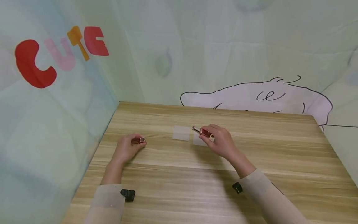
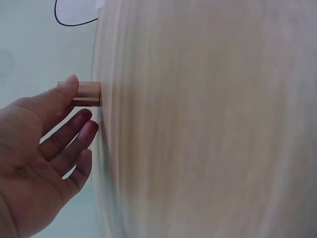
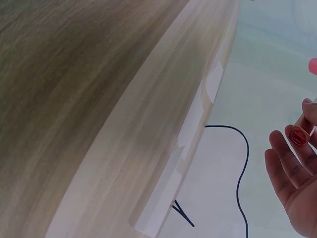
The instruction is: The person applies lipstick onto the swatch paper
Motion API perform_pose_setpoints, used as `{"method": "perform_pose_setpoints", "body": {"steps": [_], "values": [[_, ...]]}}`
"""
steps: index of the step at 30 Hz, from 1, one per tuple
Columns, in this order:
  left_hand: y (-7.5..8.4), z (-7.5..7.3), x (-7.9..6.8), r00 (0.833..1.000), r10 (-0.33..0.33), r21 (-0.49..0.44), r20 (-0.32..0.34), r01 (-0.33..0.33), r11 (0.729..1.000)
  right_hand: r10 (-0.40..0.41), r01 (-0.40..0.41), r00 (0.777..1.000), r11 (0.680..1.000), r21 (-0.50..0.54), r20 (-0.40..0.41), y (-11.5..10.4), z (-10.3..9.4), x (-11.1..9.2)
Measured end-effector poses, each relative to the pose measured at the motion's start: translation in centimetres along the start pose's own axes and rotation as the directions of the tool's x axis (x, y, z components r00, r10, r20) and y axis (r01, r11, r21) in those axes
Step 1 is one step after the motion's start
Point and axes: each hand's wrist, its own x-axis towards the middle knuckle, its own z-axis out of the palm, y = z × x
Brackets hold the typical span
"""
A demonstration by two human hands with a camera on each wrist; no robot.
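On the left side of the wooden table (image 1: 167, 186), my left hand (image 1: 126, 150) pinches a short, hollow rose-gold lipstick cap (image 1: 142, 140) with its open end showing. The left wrist view has the same cap (image 2: 89, 93) between thumb and index finger, the other fingers loosely bent. Above the table, right of the middle, my right hand (image 1: 222, 142) holds a slim lipstick tube (image 1: 196, 129) by its reddish body. Its shiny metal end points left, apart from the cap. In the right wrist view, the tube's round red base (image 3: 298, 137) shows near the fingers, partly cut off by the frame edge.
Two pale translucent squares, a left one (image 1: 181, 133) and a right one (image 1: 198, 141), lie on the table near its far side. The right one is partly covered by my right hand. Printed cloth walls (image 1: 145, 68) stand along the table's back and left edges.
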Motion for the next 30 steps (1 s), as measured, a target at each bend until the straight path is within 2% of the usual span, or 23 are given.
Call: {"method": "perform_pose_setpoints", "body": {"steps": [5, 7, 10, 13, 18, 24, 30], "values": [[0.5, -0.5, 0.1, 0.999, -0.034, 0.048, 0.016, 0.033, 0.998, -0.009, 0.009, 1.000, 1.000, 0.001, -0.008, -0.1, -0.2, 0.1], [1.1, -0.6, 0.2, 1.000, -0.015, 0.080, 0.002, 0.015, 0.997, -0.009, 0.009, 1.000, 1.000, 0.001, -0.008, -0.1, -0.2, 0.1], [2.4, -0.6, 0.5, 0.999, 0.049, 0.107, -0.013, -0.047, 0.993, -0.006, 0.006, 1.000, 1.000, 0.001, -0.009, -0.2, -0.4, 0.1], [4.1, -0.5, 0.8, 0.993, 0.117, 0.082, -0.016, -0.115, 0.990, -0.003, 0.003, 1.000, 1.000, 0.003, -0.013, -0.2, -0.6, 0.1], [7.1, 0.1, 1.2, 0.983, 0.185, -0.006, 0.007, -0.185, 0.983, -0.018, 0.018, 0.999, 1.000, 0.011, -0.033, -0.4, -0.9, 0.1], [9.7, 1.3, 1.6, 0.973, 0.226, -0.087, 0.049, -0.221, 0.971, -0.027, 0.028, 0.999, 0.999, 0.017, -0.047, -0.4, -1.3, 0.1], [11.4, 2.9, 1.9, 0.968, 0.237, -0.118, 0.083, -0.227, 0.967, -0.009, 0.009, 0.999, 1.000, 0.015, -0.033, -0.5, -1.6, 0.1]]}}
